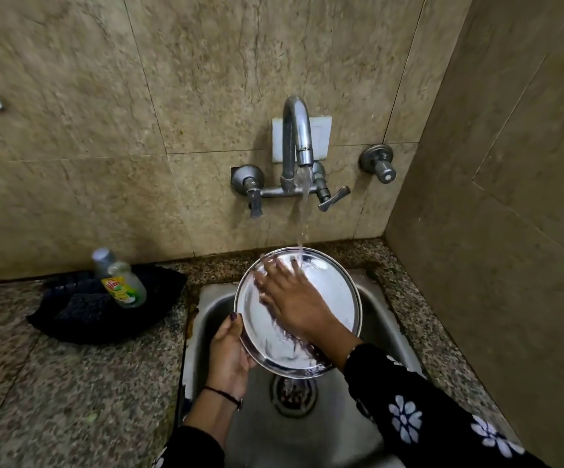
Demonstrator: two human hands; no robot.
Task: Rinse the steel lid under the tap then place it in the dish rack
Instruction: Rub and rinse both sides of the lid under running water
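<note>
A round steel lid (333, 292) is held tilted over the sink (213, 319), under the tap (299, 140). Water runs from the spout onto the lid's far rim. My left hand (228, 352) grips the lid's lower left edge, thumb over the rim. My right hand (290, 295) lies flat on the lid's wet face with fingers spread, fingertips near the stream. No dish rack is in view.
A dish-soap bottle (123, 285) stands on a dark cloth (71, 319) on the granite counter (54, 383) to the left. The drain (294, 393) lies below the lid. Tiled walls close in behind and on the right, with a valve knob (380, 163).
</note>
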